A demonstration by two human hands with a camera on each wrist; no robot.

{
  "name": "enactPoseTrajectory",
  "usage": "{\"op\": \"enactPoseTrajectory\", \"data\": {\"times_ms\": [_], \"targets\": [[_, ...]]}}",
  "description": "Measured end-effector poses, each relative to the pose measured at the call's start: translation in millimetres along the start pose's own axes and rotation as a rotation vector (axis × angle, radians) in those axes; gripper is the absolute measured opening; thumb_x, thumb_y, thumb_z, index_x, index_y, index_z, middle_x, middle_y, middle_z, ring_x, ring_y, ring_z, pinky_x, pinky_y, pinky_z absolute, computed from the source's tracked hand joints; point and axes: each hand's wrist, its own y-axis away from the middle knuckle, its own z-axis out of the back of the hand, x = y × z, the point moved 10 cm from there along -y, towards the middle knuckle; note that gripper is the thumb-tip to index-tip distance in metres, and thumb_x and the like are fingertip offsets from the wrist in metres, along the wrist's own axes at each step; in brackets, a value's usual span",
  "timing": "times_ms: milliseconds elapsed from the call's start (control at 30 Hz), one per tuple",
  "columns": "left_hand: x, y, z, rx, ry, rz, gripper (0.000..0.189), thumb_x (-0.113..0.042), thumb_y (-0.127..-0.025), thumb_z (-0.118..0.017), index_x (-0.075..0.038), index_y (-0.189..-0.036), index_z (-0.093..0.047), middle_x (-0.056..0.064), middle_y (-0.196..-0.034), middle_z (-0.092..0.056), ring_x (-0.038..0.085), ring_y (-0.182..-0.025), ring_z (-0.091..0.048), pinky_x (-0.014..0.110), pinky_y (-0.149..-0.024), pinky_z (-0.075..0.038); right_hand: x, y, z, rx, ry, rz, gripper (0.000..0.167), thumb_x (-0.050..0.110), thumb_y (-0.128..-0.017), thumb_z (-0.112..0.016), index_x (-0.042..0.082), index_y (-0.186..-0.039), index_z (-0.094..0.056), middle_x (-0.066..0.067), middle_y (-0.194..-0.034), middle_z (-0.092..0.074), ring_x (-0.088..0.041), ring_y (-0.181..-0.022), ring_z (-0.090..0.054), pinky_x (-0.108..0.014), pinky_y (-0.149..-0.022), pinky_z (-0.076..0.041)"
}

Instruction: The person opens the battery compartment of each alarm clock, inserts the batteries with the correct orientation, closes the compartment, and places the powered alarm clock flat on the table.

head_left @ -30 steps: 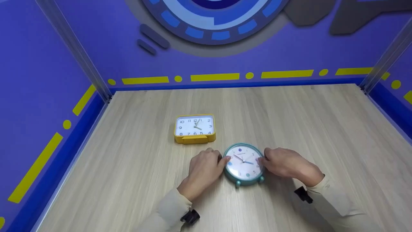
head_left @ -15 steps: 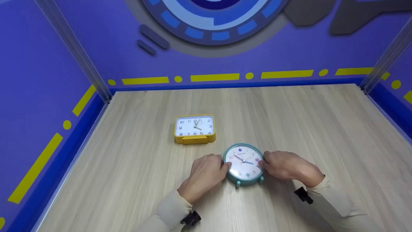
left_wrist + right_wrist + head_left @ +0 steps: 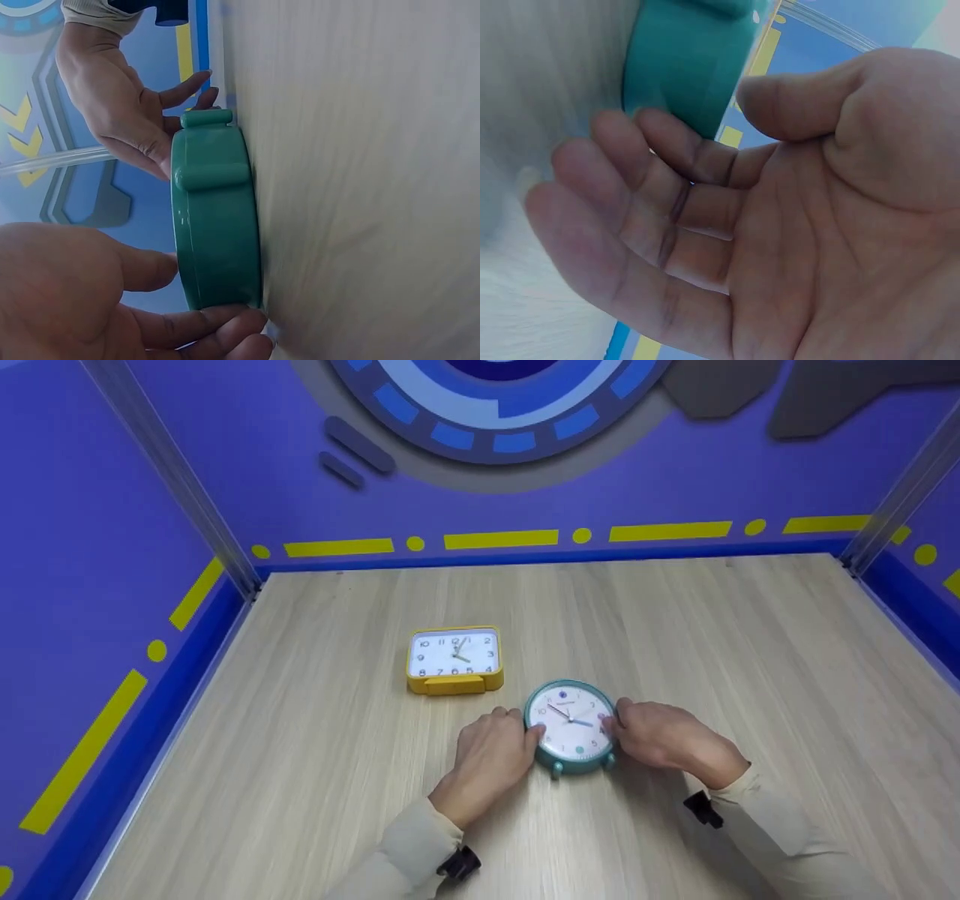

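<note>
A round teal alarm clock (image 3: 571, 721) lies face up on the wooden table, its two small feet toward the person. My left hand (image 3: 491, 757) pinches its left side, thumb on the face's edge and fingers against the rim. On the opposite side my right hand (image 3: 675, 739) grips it the same way. In the left wrist view the teal clock (image 3: 217, 225) shows edge-on, its back close to the tabletop, between both hands. The right wrist view has the right hand's fingers (image 3: 667, 146) curled by the teal case (image 3: 682, 75).
A yellow rectangular alarm clock (image 3: 454, 656) lies face up behind and to the left of the teal one. The wooden table (image 3: 300, 735) is bordered by a blue left wall (image 3: 67, 585) and a blue back wall (image 3: 247, 495) with yellow markings.
The teal clock has shifted slightly away from the person, with both hands on it. The left thumb and hand first slid a little down its side. The yellow clock stays put.
</note>
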Motion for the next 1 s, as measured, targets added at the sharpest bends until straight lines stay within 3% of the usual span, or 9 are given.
{"op": "enactPoseTrajectory", "data": {"times_ms": [567,1000], "targets": [[-10.6,-25.2,-5.3,0.001,-0.068,0.034,0.047,-0.04,-0.111,-0.056,0.004,-0.118,-0.073,0.012,-0.093,-0.065,0.026,-0.083,-0.066,0.042,-0.07,-0.054,-24,-17.4,4,0.024,-0.102,-0.09,0.046,0.028,-0.114,-0.045,-0.015,-0.13,-0.047,-0.023,-0.104,-0.057,-0.036,-0.093,-0.056,-0.052,-0.085,-0.046],[-20.5,-46.2,-7.1,-0.051,-0.094,0.079,0.049,-0.04,-0.113,-0.052,0.004,-0.116,-0.073,0.009,-0.089,-0.062,0.022,-0.079,-0.066,0.038,-0.066,-0.055,-40,-32.0,12,-0.012,-0.136,-0.124,0.049,0.028,-0.115,-0.041,-0.017,-0.132,-0.045,-0.022,-0.102,-0.054,-0.037,-0.095,-0.055,-0.054,-0.087,-0.046]]}}
